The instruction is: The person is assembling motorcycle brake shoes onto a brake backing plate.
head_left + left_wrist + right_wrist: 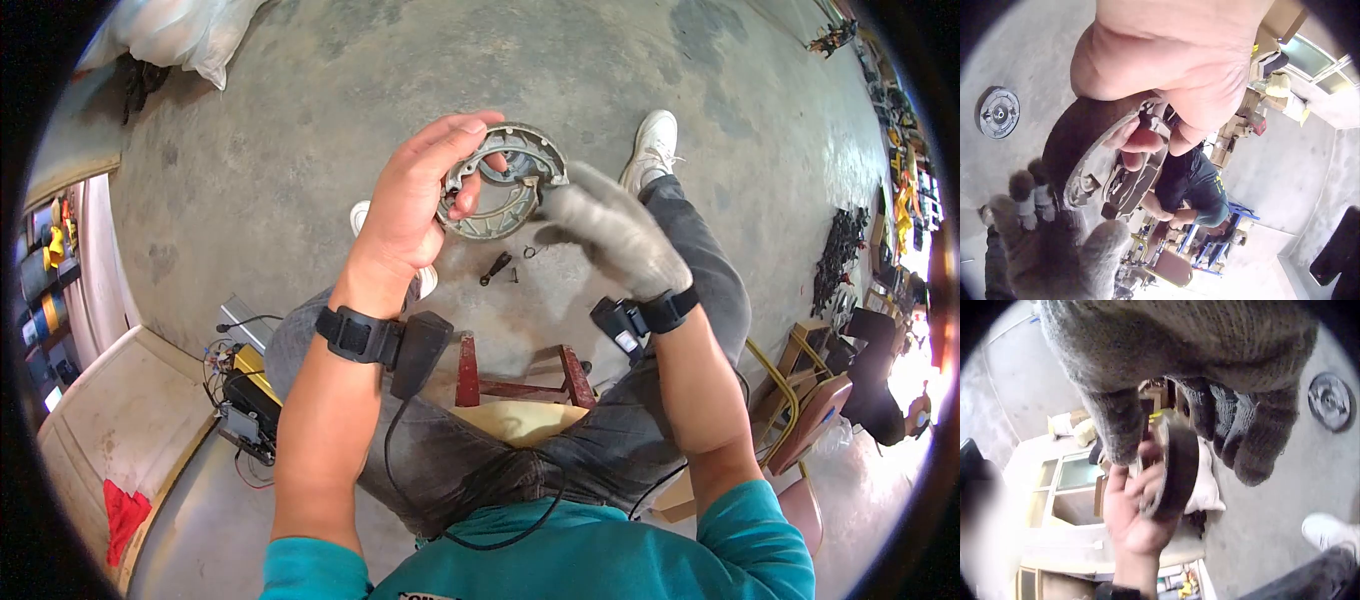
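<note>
My bare left hand grips a pair of curved brake shoes that together form a ring, with several fingertips reaching inside it. Dark lining covers the outer face of the shoes in the right wrist view. My right hand, in a grey knit glove, is blurred beside the ring's right edge. Its thumb and fingers stand apart, with the shoes showing between them in the right wrist view. A round metal brake plate lies on the floor, partly hidden behind the ring in the head view.
On the concrete floor lie a small black lever, a bolt and a wire spring. A low red-legged stool stands between my legs. Another person sits farther off. A chair and clutter line the right side.
</note>
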`<act>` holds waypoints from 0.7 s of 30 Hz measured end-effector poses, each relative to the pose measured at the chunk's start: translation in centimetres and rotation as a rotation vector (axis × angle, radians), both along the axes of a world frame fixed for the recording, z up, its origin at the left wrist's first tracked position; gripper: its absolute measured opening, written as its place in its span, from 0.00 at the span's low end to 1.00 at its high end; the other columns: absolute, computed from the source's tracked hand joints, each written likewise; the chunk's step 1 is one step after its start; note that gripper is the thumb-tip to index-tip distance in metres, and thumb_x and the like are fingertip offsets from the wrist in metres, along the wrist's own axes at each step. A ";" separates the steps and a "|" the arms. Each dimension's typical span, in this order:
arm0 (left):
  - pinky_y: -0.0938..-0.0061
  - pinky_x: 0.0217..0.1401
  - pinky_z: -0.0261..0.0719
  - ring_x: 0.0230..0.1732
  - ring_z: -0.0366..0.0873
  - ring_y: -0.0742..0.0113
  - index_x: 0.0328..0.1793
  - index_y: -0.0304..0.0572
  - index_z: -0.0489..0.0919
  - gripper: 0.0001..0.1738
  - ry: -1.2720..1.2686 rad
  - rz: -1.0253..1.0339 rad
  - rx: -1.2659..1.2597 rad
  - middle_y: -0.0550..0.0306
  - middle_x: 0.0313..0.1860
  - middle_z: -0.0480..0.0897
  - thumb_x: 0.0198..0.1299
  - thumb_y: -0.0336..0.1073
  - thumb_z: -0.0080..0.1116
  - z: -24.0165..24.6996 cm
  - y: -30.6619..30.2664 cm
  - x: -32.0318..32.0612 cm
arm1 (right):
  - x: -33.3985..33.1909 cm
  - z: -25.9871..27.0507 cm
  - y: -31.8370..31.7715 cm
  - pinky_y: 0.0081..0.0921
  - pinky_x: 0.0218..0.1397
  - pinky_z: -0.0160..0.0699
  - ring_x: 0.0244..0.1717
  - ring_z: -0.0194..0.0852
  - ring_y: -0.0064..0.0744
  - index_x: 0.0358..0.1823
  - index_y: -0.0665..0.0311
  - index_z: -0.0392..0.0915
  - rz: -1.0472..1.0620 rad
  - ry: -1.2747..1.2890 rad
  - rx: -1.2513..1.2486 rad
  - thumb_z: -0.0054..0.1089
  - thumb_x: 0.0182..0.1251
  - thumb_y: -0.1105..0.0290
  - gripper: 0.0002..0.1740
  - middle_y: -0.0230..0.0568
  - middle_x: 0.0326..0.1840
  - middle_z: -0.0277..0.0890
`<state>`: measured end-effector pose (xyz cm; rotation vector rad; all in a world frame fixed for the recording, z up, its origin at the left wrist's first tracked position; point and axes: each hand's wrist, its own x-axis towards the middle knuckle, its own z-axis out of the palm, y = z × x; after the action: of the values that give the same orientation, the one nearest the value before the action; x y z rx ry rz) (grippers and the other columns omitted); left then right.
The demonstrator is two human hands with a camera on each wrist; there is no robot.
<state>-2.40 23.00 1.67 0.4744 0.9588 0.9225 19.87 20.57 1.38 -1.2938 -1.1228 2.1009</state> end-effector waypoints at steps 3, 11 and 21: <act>0.84 0.23 0.60 0.22 0.68 0.80 0.60 0.41 0.85 0.18 0.077 -0.080 -0.002 0.59 0.37 0.85 0.73 0.43 0.60 0.1 0.1 -0.4 | 0.9 0.2 0.8 0.25 0.53 0.77 0.49 0.76 0.27 0.67 0.72 0.75 -0.214 0.087 0.010 0.66 0.71 0.51 0.34 0.40 0.50 0.80; 0.85 0.21 0.62 0.21 0.70 0.81 0.67 0.38 0.78 0.23 0.216 -0.191 -0.055 0.57 0.39 0.85 0.76 0.47 0.58 0.9 -0.3 1.1 | 1.4 1.2 2.0 0.22 0.46 0.75 0.38 0.74 0.23 0.56 0.72 0.82 -0.057 -0.287 0.078 0.65 0.71 0.55 0.26 0.34 0.40 0.80; 0.78 0.21 0.68 0.21 0.72 0.77 0.53 0.37 0.78 0.33 0.641 -0.326 -0.066 0.60 0.36 0.82 0.67 0.63 0.65 0.0 -0.2 1.7 | 3.5 -4.5 1.2 0.22 0.48 0.76 0.43 0.76 0.23 0.55 0.69 0.80 -0.343 0.122 -0.109 0.65 0.75 0.59 0.20 0.34 0.46 0.79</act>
<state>-0.69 22.85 1.70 0.8694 1.4319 0.4381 23.35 21.74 -3.07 -1.2831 -0.6875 1.9728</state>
